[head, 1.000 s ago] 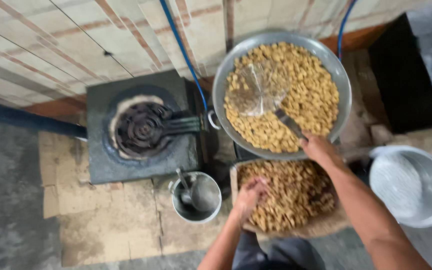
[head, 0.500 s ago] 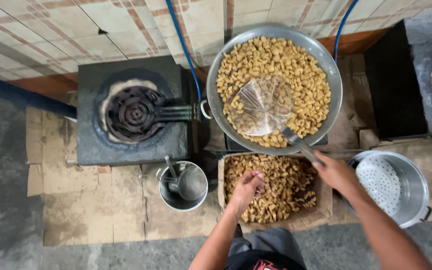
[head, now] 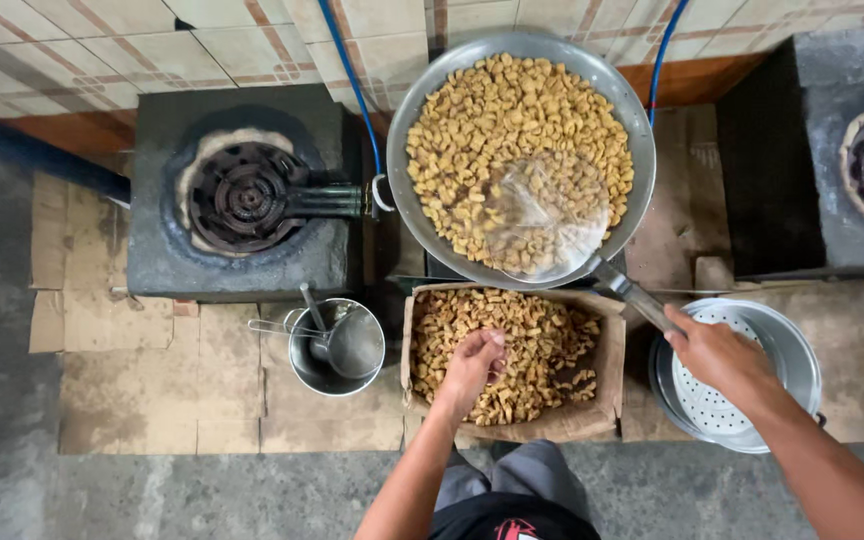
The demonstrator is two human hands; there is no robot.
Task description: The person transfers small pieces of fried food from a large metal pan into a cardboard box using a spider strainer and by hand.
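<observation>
Seen from the head camera, the right hand (head: pixel 717 352) at lower right has its fingers clamped on the handle of a wire skimmer (head: pixel 552 215), whose mesh lies among golden pieces in the wide wok (head: pixel 407 170) at upper centre. The left hand (head: pixel 472 365), fingers bunched together, dips into the cardboard box (head: pixel 607 365) of pieces just below the wok, beside a small metal pot (head: pixel 337 350).

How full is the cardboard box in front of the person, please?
Roughly full: the cardboard box holds golden-brown pieces across its whole floor, heaped close to its rim. The left hand reaches into it.
</observation>
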